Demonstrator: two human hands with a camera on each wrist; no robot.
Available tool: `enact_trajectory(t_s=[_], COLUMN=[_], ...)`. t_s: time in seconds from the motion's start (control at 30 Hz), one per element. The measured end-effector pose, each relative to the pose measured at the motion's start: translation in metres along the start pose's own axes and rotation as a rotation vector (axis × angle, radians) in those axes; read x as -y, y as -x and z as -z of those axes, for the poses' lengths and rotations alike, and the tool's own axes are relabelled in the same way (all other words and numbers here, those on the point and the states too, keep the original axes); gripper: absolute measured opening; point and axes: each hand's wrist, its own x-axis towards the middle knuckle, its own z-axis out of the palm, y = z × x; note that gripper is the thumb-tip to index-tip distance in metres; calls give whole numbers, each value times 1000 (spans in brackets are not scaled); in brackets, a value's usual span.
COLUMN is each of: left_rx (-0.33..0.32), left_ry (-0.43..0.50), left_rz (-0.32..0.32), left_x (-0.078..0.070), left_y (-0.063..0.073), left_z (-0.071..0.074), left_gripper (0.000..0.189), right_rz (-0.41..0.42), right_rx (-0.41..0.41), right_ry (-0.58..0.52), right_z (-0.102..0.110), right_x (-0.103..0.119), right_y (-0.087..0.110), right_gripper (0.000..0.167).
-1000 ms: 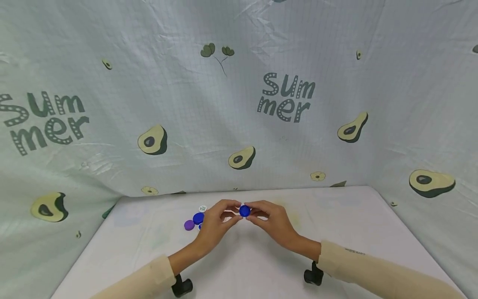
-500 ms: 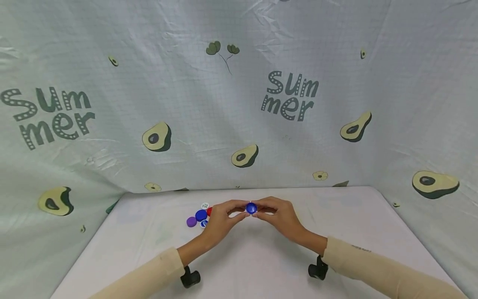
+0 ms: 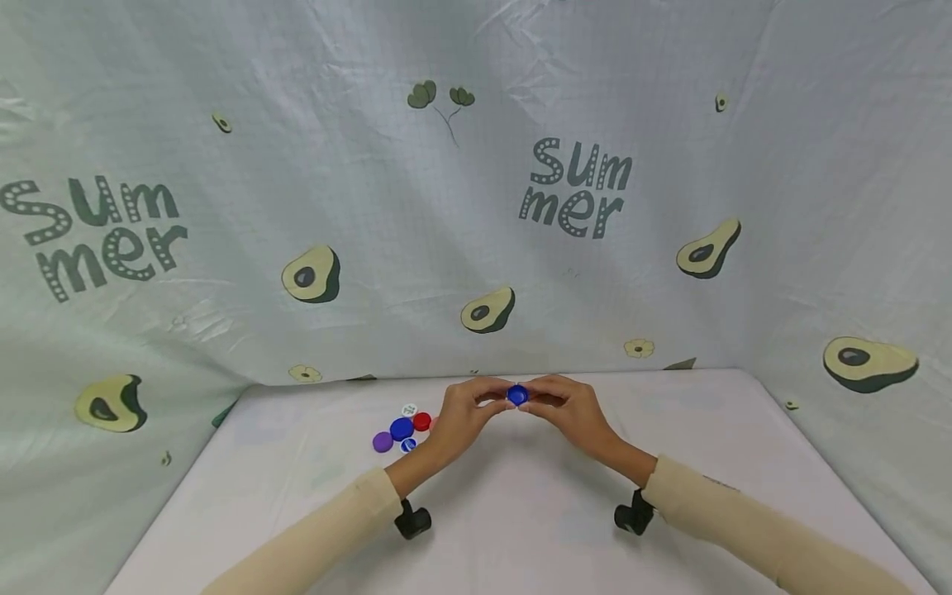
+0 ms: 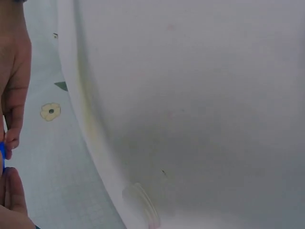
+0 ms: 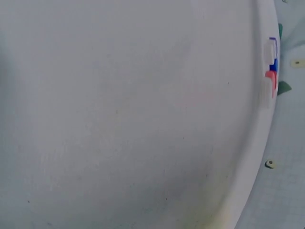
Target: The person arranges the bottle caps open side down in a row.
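A small blue bottle cap [image 3: 517, 395] is held above the far part of the table, its hollow side showing in the head view. My left hand [image 3: 463, 417] pinches it from the left between thumb and fingers. From the right, my right hand [image 3: 578, 415] pinches the same cap, so the fingertips of both hands almost meet around it. Only a sliver of the blue cap [image 4: 3, 155] shows at the left edge of the left wrist view, between fingers. Neither hand appears in the right wrist view.
Left of my left hand lie several caps on the white table [image 3: 521, 529]: a purple cap [image 3: 383, 442], a larger blue cap [image 3: 402, 429], a red cap [image 3: 421, 421], a white cap [image 3: 409, 410] and a blue-and-white cap [image 3: 408, 445]. A printed curtain [image 3: 402, 207] hangs behind.
Both hands have moved right and farther from the body with the blue cap, which has turned to show its hollow side. The red cap beside the left hand has come into view.
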Motion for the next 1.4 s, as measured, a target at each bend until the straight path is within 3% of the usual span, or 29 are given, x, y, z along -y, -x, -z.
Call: enact_trajectory(t_s=[0.33,0.63,0.77,1.0,1.2,1.4], left_rx=[-13,38,50,78,144,162], left_ry=[-19,-112,-88,-90,-154,-180], left_rz=[117,250,301,348,409,403], left_x=[2,13,22,39,38,42], left_y=[-12,-22,-29,-30,-36,-48], left_z=[-8,-12,-13,-22,-28,-34], left_gripper=[26,22,22,19,16,15], right_rz=[-157,-322,-382,-445,-497,-528], right_rx=[8,98,129,179,216,254], right_ry=[-18,27,49,127,191,237], right_z=[4,7,9,6,8,15], right_x=[-9,-26,-30,-38,-43,-46], right_y=[-3,-13,-21,-23,-25,-34], right_gripper=[31,33,34,32,25,21])
